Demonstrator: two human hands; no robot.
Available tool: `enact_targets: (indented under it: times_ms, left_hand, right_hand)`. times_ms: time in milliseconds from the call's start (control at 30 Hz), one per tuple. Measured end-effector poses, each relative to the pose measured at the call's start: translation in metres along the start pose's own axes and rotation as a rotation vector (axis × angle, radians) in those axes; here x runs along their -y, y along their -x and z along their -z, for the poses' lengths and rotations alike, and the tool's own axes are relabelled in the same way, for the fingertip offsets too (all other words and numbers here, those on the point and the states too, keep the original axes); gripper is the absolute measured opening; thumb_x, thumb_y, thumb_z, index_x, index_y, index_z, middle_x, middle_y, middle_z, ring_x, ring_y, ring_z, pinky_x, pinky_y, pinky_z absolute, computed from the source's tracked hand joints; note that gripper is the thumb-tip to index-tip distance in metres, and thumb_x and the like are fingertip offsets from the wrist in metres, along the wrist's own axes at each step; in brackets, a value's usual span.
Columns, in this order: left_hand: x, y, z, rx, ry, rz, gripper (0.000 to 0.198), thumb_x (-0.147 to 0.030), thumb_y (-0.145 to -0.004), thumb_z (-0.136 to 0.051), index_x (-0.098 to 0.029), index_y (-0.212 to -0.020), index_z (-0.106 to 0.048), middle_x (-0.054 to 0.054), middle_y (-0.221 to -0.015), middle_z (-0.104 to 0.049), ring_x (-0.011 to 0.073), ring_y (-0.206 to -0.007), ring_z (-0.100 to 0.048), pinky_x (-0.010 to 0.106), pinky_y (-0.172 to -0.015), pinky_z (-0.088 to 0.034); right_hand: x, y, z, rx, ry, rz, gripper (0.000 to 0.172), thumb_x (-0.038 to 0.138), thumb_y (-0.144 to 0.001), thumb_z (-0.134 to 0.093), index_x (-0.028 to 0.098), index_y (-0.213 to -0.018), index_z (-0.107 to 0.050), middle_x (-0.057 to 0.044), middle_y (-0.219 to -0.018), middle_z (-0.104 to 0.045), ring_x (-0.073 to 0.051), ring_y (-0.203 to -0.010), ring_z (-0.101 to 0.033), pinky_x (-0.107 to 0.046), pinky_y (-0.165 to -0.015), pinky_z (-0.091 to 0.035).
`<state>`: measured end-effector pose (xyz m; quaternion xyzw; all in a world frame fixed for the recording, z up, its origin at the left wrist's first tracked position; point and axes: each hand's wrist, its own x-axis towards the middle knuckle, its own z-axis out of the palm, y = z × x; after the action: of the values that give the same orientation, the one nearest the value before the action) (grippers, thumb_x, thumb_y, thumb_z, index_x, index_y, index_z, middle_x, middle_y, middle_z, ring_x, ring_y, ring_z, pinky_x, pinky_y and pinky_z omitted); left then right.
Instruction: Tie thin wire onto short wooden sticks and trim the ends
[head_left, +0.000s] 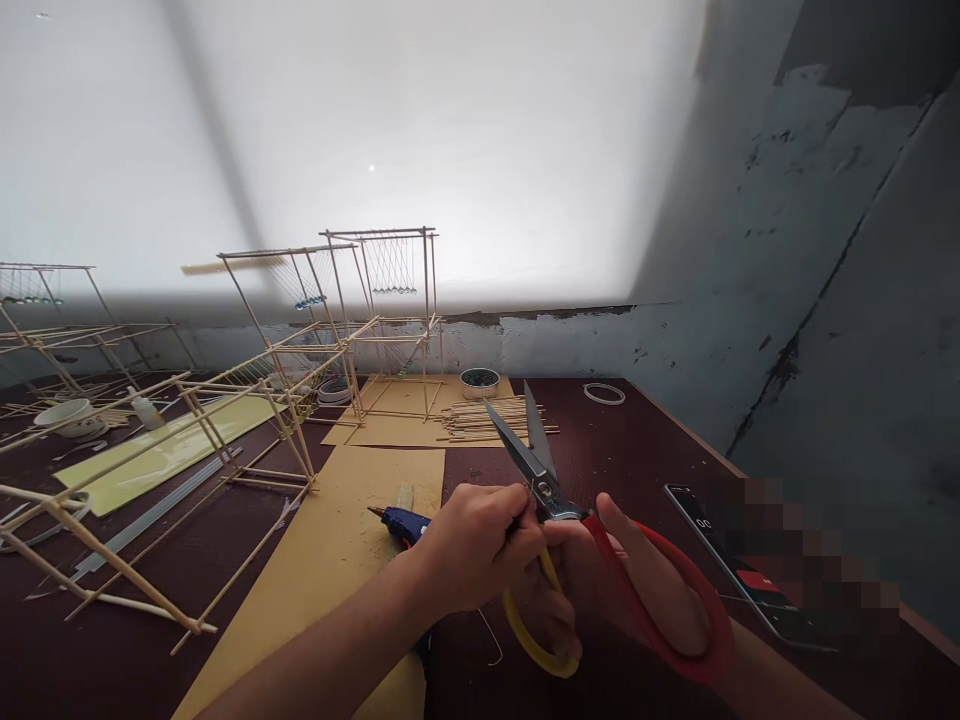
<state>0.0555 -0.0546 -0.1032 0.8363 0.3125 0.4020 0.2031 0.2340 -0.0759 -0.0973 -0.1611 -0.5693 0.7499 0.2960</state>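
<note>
Scissors (545, 488): we have them in front of us, above the worktop (600, 425), blades spread apart and pointing away.
Right hand (585, 565): ours is wrapped around the scissors, the thumb through the red loop and fingers at the yellow loop.
Left hand (474, 540): ours is curled narrow just beside the pivot; we cannot tell what sits between its fingertips.
Glue gun (405, 525): we see it beyond our left forearm, partly hidden, nozzle pointing left over the front cardboard (300, 600).
Sticks (472, 420): we find a loose pile beyond the blades, partly on the back cardboard (390, 430).
Round tin (480, 391): behind the sticks we see it holding small dark pieces.
Stick frames (341, 345): they stand to our left, some with beads hung on threads.
Phone (712, 540): it lies on the worktop to our right.
</note>
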Motion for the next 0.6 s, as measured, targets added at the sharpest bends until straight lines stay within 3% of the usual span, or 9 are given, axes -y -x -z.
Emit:
enact_targets:
  times_ms: [233, 367, 500, 600]
  left_hand:
    - [0.002, 0.0, 0.001, 0.005, 0.008, 0.03, 0.029, -0.018, -0.088, -0.048, -0.02, -0.066, -0.029, -0.005, -0.06, -0.038, 0.0081, -0.054, -0.031, 0.024, -0.054, -0.025]
    - [0.003, -0.004, 0.005, -0.082, 0.079, 0.136, 0.033, -0.018, -0.088, -0.046, -0.019, -0.062, -0.026, -0.006, -0.055, -0.029, 0.008, -0.052, -0.025, 0.025, -0.052, -0.021]
    - [0.007, -0.011, 0.007, -0.199, 0.44, 0.335, 0.034, -0.025, -0.087, -0.047, -0.02, -0.058, -0.03, -0.006, -0.054, -0.027, 0.0077, -0.05, -0.024, 0.024, -0.049, -0.02]
    - [0.009, -0.016, 0.007, -0.174, 0.801, 0.454, 0.033, -0.03, -0.083, -0.052, -0.02, -0.056, -0.035, -0.006, -0.05, -0.03, 0.0065, -0.044, -0.023, 0.023, -0.044, -0.018]
  right_hand:
    - [0.004, 0.0, -0.002, -0.023, 0.002, -0.04, 0.081, 0.087, -0.084, -0.019, 0.018, -0.088, -0.062, -0.004, -0.068, -0.045, -0.02, -0.062, -0.047, -0.034, -0.06, -0.045]
    - [0.0, 0.001, 0.007, -0.034, -0.018, 0.009, 0.077, 0.081, -0.09, -0.021, 0.016, -0.087, -0.062, -0.005, -0.071, -0.047, -0.02, -0.064, -0.047, -0.036, -0.064, -0.045]
    - [-0.002, 0.002, 0.018, -0.164, 0.029, 0.052, 0.051, 0.06, -0.097, -0.038, 0.015, -0.095, -0.062, -0.005, -0.077, -0.05, -0.019, -0.069, -0.05, -0.035, -0.069, -0.044]
    - [-0.002, 0.001, 0.021, -0.306, 0.128, 0.135, 0.021, 0.039, -0.094, -0.056, 0.019, -0.094, -0.061, -0.004, -0.083, -0.053, -0.018, -0.074, -0.052, -0.034, -0.074, -0.046]
